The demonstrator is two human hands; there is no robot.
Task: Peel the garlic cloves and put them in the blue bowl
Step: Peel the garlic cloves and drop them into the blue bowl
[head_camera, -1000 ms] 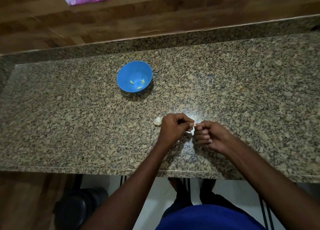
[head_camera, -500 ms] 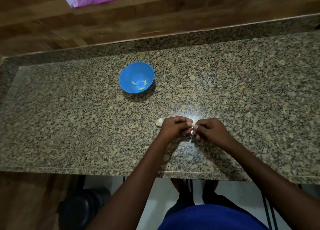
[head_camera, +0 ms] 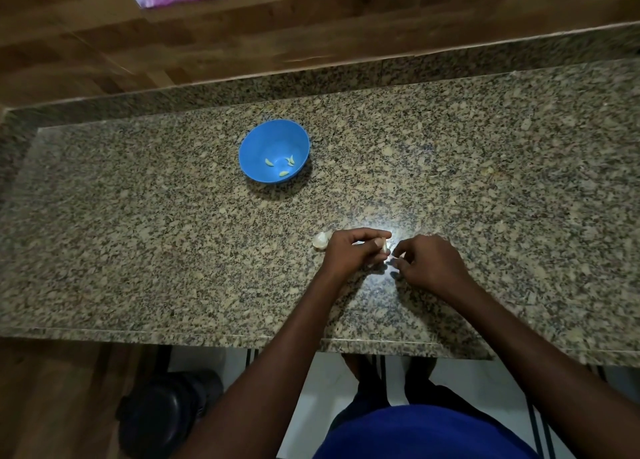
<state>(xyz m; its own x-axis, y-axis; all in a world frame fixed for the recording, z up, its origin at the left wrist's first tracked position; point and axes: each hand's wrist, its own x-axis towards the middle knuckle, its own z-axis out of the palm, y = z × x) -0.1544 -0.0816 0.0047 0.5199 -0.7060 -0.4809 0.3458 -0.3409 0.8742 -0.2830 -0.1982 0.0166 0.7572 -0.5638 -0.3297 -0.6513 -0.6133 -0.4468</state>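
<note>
my left hand (head_camera: pixel 349 252) pinches a garlic clove (head_camera: pixel 383 244) over the granite surface (head_camera: pixel 485 181), my right hand (head_camera: pixel 427 263) curled at it, grasp unclear, more garlic (head_camera: pixel 320 240) beside, three peeled cloves (head_camera: pixel 283 173) in the blue bowl (head_camera: pixel 252 147).

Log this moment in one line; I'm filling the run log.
left hand: holds pale garlic clove | right hand: picking skin | round blue plastic bowl: four cloves

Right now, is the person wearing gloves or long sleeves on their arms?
No. The left hand and right hand are bare, with no gloves, rings or watch showing. Both forearms are uncovered, with no sleeves in view. A blue garment shows at the bottom.
</note>
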